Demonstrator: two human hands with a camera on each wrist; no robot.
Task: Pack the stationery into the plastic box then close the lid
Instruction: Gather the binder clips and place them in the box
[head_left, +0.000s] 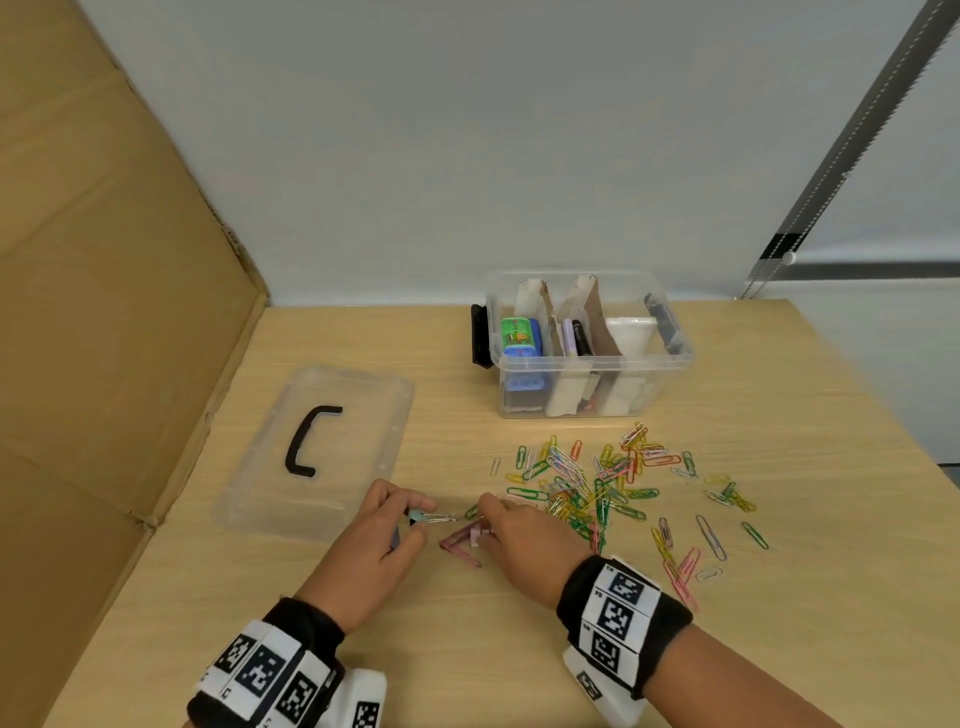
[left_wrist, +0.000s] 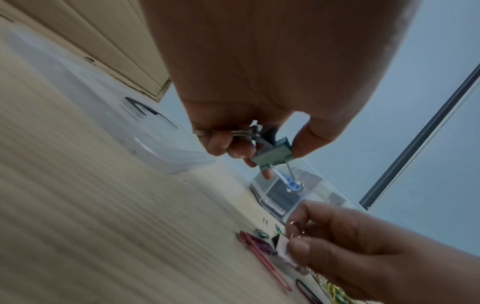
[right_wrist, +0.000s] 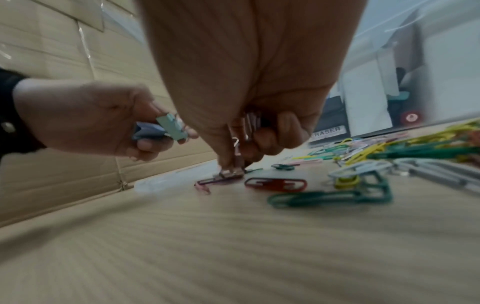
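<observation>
Head view: the left hand (head_left: 382, 525) is holding a teal binder clip (head_left: 415, 517) at lower centre of the frame, fingers curled round it. The right hand (head_left: 511, 522) is pinching a pink binder clip (head_left: 475, 535) down at the table (head_left: 779, 395). The plastic box (head_left: 589, 340) is standing open at centre right, partly filled; the lid (head_left: 317, 447) is lying flat at centre left. Loose paper clips (head_left: 597, 488) are spread below the box.

Left wrist view: the teal clip (left_wrist: 272, 155) is sitting between thumb and fingertips (left_wrist: 221, 144), wire handles pointing away.

Right wrist view: the pink clip (right_wrist: 230, 174) is touching the table under the fingertips (right_wrist: 226, 160). For a clean pick, the pinch should close on the clip body, not the wire handles, and lift clear of the neighbouring paper clips before carrying to the box.
</observation>
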